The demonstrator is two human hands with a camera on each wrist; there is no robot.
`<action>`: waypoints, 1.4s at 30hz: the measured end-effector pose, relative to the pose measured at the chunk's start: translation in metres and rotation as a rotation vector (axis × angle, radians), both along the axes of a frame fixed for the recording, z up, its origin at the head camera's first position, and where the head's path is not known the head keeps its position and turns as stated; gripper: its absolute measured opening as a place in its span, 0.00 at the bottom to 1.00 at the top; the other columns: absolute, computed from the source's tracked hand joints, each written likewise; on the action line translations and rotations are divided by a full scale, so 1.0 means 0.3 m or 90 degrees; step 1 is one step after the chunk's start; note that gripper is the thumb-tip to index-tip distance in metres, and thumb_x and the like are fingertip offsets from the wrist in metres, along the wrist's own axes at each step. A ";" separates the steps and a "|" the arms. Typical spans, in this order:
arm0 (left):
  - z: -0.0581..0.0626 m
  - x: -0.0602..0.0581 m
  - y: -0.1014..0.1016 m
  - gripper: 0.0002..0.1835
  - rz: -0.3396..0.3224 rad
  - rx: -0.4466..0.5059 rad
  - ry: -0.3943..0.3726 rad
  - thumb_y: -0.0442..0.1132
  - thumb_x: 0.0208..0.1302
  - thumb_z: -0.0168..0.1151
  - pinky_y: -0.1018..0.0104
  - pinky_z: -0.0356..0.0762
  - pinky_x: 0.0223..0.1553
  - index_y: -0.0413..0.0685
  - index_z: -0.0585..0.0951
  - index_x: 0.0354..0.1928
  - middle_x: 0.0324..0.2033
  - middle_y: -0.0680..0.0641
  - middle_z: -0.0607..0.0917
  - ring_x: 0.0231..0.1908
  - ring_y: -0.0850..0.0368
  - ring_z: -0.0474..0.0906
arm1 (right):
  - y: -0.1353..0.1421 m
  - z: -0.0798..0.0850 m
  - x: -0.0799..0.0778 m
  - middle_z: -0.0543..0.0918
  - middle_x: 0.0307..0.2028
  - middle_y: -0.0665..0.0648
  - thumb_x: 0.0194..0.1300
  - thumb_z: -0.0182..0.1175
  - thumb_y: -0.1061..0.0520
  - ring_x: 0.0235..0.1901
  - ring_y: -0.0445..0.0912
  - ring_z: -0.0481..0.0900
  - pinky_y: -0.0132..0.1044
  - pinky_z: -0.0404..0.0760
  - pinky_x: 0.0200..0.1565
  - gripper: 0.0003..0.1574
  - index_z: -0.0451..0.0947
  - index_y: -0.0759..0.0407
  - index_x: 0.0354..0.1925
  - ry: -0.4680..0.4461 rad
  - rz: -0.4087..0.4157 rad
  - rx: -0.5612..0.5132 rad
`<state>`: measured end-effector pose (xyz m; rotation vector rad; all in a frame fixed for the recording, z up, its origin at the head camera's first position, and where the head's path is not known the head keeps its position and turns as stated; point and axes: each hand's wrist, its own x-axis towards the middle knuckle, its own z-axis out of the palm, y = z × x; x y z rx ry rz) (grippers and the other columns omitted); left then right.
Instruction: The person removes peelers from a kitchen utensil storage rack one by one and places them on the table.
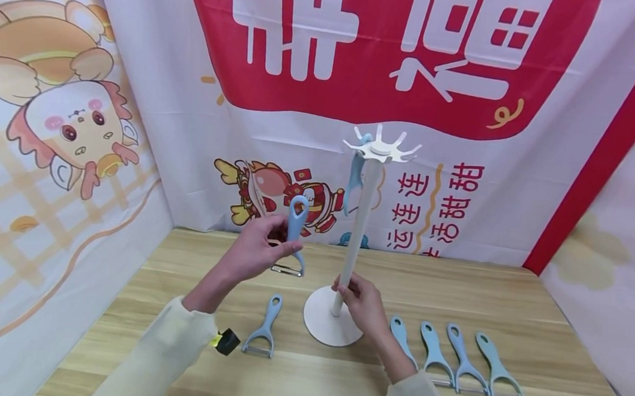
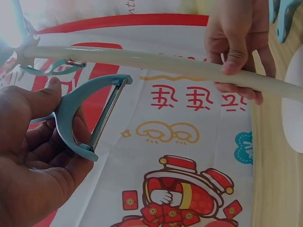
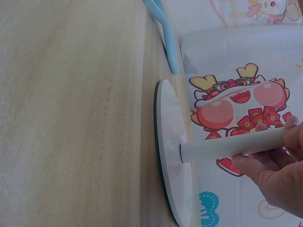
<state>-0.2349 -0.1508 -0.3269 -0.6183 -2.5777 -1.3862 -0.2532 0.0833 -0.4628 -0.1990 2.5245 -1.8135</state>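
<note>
My left hand (image 1: 252,249) pinches a light-blue Y-shaped peeler (image 1: 297,221) between thumb and fingers, its handle end upward and its blade end down. In the left wrist view this peeler's (image 2: 71,113) metal blade faces away from the palm. With thumb and fingers, my right hand (image 1: 365,304) grips the lower pole of a white stand (image 1: 357,229). The stand's round base (image 3: 173,156) rests on the table, and hooks spread out in a ring at its top. From one hook at the left hangs another blue peeler (image 1: 355,179).
One peeler (image 1: 267,328) lies on the wooden table (image 1: 291,388), left of the base. To the right, several more peelers (image 1: 463,360) lie in a row, one partly behind my right forearm. A printed cloth (image 1: 278,133) forms the backdrop behind the table.
</note>
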 end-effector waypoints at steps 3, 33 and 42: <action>-0.023 0.000 -0.019 0.13 -0.003 -0.004 -0.005 0.39 0.66 0.67 0.63 0.84 0.43 0.44 0.81 0.50 0.41 0.45 0.84 0.40 0.52 0.81 | 0.000 0.000 -0.001 0.86 0.44 0.54 0.73 0.56 0.60 0.51 0.48 0.83 0.51 0.81 0.60 0.07 0.80 0.55 0.46 0.002 -0.002 0.004; -0.268 0.031 -0.179 0.08 0.070 -0.039 -0.159 0.41 0.66 0.67 0.65 0.80 0.39 0.46 0.79 0.40 0.34 0.48 0.82 0.36 0.54 0.78 | -0.002 -0.006 -0.006 0.86 0.43 0.54 0.73 0.56 0.61 0.50 0.48 0.83 0.51 0.82 0.58 0.07 0.80 0.54 0.45 0.013 -0.007 0.024; -0.325 0.048 -0.224 0.08 0.095 -0.048 -0.169 0.40 0.64 0.68 0.69 0.81 0.34 0.44 0.79 0.38 0.32 0.48 0.83 0.34 0.56 0.78 | -0.004 -0.004 -0.007 0.86 0.44 0.54 0.73 0.56 0.60 0.52 0.49 0.83 0.51 0.81 0.59 0.07 0.80 0.55 0.45 0.006 -0.011 0.017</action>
